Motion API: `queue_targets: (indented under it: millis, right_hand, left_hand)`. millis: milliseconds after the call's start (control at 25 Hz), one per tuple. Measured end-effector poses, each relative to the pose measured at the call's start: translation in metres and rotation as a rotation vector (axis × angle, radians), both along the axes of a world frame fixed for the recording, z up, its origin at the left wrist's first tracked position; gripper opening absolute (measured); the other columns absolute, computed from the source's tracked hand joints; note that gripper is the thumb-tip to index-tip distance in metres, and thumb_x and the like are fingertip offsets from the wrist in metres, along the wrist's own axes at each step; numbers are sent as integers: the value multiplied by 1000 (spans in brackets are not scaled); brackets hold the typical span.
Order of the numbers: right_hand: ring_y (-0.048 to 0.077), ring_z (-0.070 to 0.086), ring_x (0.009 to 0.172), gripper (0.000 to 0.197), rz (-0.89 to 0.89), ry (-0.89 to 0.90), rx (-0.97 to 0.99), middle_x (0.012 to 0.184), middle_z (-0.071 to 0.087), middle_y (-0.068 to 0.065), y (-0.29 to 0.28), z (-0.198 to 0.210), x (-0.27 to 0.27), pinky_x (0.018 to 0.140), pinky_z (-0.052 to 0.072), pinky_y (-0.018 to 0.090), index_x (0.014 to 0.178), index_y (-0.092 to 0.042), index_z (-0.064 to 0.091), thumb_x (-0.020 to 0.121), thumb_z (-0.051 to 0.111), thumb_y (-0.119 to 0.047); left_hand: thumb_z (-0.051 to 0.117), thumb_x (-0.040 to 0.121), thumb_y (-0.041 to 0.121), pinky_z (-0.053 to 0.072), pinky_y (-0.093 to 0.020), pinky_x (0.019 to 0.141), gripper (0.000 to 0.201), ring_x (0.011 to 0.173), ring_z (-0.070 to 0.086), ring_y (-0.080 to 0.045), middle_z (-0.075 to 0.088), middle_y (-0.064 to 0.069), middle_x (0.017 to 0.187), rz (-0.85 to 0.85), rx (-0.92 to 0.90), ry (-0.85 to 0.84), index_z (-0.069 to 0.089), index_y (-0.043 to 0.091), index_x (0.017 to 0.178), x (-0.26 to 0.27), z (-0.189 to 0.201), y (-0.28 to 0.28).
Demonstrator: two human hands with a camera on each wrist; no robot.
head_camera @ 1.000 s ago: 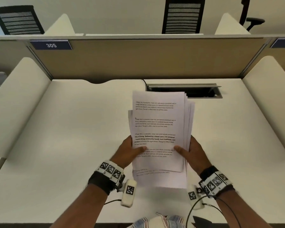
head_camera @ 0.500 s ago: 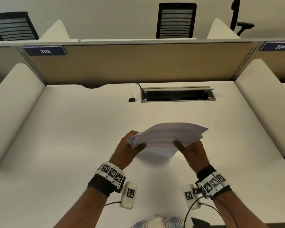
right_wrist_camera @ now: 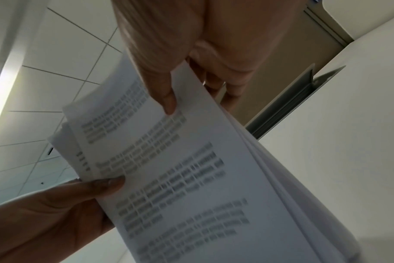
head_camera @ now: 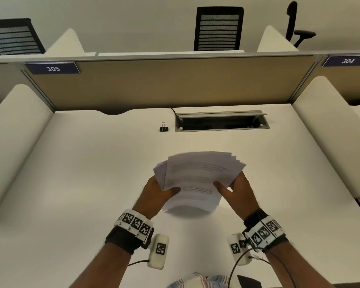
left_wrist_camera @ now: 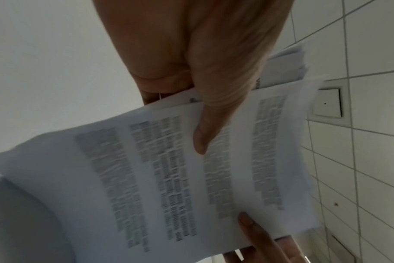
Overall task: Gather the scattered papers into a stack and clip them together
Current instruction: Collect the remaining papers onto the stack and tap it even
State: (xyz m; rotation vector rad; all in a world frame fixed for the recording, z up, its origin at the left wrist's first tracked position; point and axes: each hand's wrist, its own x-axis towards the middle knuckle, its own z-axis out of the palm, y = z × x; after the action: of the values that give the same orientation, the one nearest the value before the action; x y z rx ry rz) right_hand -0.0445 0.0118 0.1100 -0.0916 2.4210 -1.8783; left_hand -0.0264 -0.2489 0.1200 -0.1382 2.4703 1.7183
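The left hand [head_camera: 154,192] grasps the left edge of the paper stack [head_camera: 197,177], its thumb [left_wrist_camera: 205,128] pressed on the printed top sheet and its fingers curled beneath. The right hand [head_camera: 240,194] grasps the right edge the same way, thumb [right_wrist_camera: 167,97] on top and fingers under the sheets. Half a second ago the stack lay almost edge-on to the head camera, a thin tilted wedge; now its printed face has tipped up toward the viewer, and the sheets show fanned and uneven along the far and right edges. A second ago it stood upright with the text fully readable. Both hands have kept their hold at the same two sides throughout.

The stack is held above the tabletop [head_camera: 92,183], not touching it, with a soft shadow on the surface just under its near edge. Beyond the stack, toward the divider panel [head_camera: 175,84], a black binder clip [head_camera: 164,128] stands on the tabletop, well apart from the papers, as it did half a second ago. Just to the right of the clip lies the open cable tray [head_camera: 221,121], also far behind the stack.
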Motion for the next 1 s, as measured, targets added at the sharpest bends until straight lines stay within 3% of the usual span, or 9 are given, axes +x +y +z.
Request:
queue_targets:
  millis: [160,320,400,560,640,720,800,880,1000]
  right_hand:
    - [-5,63,100,56,16,38,14,112,62,-12,-7,2,1,79,53,11,121,-37,45,89,71,0]
    - [-9,61,99,53,-7,27,-25,112,62,-7,-15,0,-2,79,52,10,134,-13,44,90,70,1]
    - [-8,61,99,55,-20,21,-50,112,61,-7,-18,0,-1,78,53,10,136,-9,41,90,68,3]
    - [1,61,103,55,-38,106,-89,113,58,-3,-15,5,1,81,54,14,123,-29,42,89,70,3]
    - [7,60,102,54,-24,156,-83,111,56,2,-14,5,1,81,54,17,113,-33,46,85,74,4]
    - [13,60,103,58,3,142,-70,111,55,-6,-15,1,1,82,55,20,110,-42,47,84,77,0]
    - [8,60,103,58,10,101,-57,105,56,-20,-18,-3,1,82,55,19,111,-43,43,84,78,-5]
    - [1,61,101,52,-3,82,-49,104,58,-20,-21,-3,0,80,54,16,113,-34,41,86,76,-6]
    - [-9,60,95,44,-28,87,-62,105,59,-9,-24,6,-2,75,52,9,115,-22,44,89,72,-1]
  left_hand:
    - [76,85,14,60,-35,84,34,99,70,-16,75,4,103,23,58,-97,68,26,116,2,-5,-2]
    - [79,85,16,61,-41,88,35,99,71,-14,77,5,103,30,123,-93,69,35,112,1,-4,2]
    - [79,85,19,61,-41,89,34,99,72,-13,77,6,104,42,142,-73,69,34,114,1,-4,3]
    - [81,84,16,59,-30,87,38,99,70,-8,75,11,104,45,174,28,70,47,104,1,2,0]
    - [82,83,17,59,-37,86,33,98,69,-14,73,5,103,28,154,33,71,40,103,0,1,-3]
    - [81,84,16,57,-44,86,26,96,69,-18,73,0,102,4,146,26,72,29,105,2,1,-3]
    - [79,86,15,56,-43,85,21,93,69,-17,74,-1,100,-9,130,19,73,26,103,1,1,-2]
    - [77,88,17,56,-39,84,21,91,69,-14,75,1,98,-4,126,20,73,32,101,1,3,-1]
    - [77,88,19,59,-31,83,36,91,70,-4,75,13,98,52,146,6,70,54,95,1,10,2]
